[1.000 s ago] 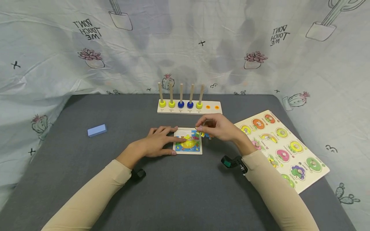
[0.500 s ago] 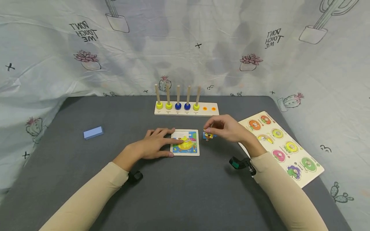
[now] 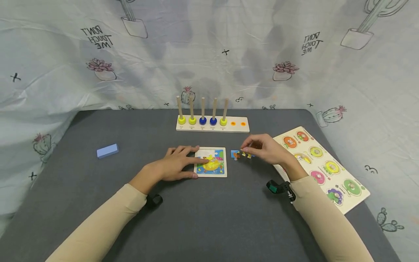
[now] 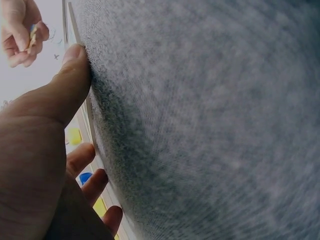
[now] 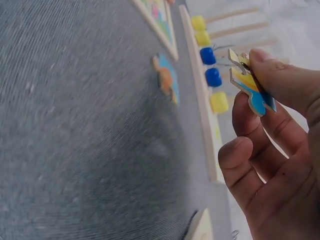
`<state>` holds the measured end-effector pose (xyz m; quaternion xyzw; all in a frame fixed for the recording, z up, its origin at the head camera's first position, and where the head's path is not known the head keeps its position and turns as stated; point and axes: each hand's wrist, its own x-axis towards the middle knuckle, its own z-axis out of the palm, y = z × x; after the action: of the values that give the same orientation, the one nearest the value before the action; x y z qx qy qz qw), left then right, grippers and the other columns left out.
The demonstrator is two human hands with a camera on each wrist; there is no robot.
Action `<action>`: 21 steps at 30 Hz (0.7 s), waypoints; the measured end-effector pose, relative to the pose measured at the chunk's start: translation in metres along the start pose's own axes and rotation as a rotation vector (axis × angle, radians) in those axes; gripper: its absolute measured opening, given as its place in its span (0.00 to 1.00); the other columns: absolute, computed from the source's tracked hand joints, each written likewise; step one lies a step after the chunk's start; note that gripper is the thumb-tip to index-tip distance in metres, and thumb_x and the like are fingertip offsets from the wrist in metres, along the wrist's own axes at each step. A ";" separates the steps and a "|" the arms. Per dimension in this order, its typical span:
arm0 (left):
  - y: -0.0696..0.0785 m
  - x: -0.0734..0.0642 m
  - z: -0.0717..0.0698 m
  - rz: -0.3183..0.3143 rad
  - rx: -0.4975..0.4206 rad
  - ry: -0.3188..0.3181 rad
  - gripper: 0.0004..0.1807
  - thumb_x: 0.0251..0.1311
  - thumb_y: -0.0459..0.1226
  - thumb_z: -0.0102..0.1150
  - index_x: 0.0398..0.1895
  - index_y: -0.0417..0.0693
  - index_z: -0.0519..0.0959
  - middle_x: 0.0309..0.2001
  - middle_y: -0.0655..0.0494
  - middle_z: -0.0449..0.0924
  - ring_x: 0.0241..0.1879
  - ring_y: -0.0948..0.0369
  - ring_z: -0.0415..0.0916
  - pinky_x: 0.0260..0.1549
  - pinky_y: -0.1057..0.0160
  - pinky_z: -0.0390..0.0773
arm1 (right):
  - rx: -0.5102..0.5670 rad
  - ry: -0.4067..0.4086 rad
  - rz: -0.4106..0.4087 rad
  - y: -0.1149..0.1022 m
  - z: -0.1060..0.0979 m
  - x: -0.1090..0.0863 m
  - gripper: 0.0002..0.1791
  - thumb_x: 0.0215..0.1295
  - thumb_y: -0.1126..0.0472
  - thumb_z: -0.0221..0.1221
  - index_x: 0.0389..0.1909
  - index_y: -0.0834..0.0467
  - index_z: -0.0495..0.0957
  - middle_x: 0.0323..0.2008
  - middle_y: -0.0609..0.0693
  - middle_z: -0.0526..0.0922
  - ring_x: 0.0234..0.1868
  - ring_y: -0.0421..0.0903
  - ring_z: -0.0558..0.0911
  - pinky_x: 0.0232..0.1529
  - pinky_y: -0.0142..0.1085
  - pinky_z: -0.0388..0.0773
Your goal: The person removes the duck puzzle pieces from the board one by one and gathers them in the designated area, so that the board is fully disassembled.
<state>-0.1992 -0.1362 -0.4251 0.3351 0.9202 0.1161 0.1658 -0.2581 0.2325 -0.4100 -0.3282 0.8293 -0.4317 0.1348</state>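
Head view: a framed puzzle (image 3: 220, 175) with a yellow figure lies on the grey table (image 3: 203, 225), a pale bare patch showing toward its 11 o'clock. Taking the puzzle as the clock's centre, the left hand (image 3: 176, 164) sits at 9 o'clock, fingers spread wide, the index fingertip resting on the picture and the thumb at the frame's 8 o'clock corner. Just short of 3 o'clock, a loose piece (image 3: 235, 155) in blue and brown lies on the table, near the frame but apart from it. Slightly farther that way, the right hand (image 3: 266, 148) pinches a yellow-and-blue piece (image 5: 257, 98); right wrist view shows the thumb on its edge, the lower fingers loosely curled. At 12 o'clock stands a peg board (image 3: 212, 128), five pegs ringed yellow, yellow, blue, blue, yellow from left to right. A blue block (image 3: 107, 151) lies well apart between 9 and 10 o'clock. Slanted at 3 o'clock is a fruit board (image 3: 347, 203), partly hidden by the right forearm (image 3: 322, 214).
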 end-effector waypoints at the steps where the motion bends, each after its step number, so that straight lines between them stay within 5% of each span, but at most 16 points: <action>1: 0.000 0.000 0.000 0.001 -0.001 0.000 0.34 0.69 0.61 0.57 0.77 0.83 0.61 0.83 0.53 0.47 0.78 0.46 0.49 0.61 0.38 0.57 | 0.000 0.003 0.003 0.003 0.000 0.000 0.07 0.72 0.63 0.64 0.44 0.61 0.86 0.37 0.49 0.86 0.30 0.51 0.79 0.33 0.35 0.75; 21: 0.000 0.003 -0.002 -0.009 -0.014 -0.024 0.34 0.70 0.60 0.57 0.78 0.82 0.61 0.83 0.53 0.46 0.79 0.45 0.48 0.64 0.37 0.55 | -0.083 -0.032 0.058 0.025 0.008 0.009 0.04 0.72 0.65 0.63 0.43 0.58 0.86 0.37 0.49 0.86 0.35 0.47 0.82 0.39 0.38 0.77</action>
<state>-0.2019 -0.1349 -0.4243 0.3311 0.9188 0.1180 0.1797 -0.2711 0.2313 -0.4342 -0.3165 0.8533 -0.3875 0.1468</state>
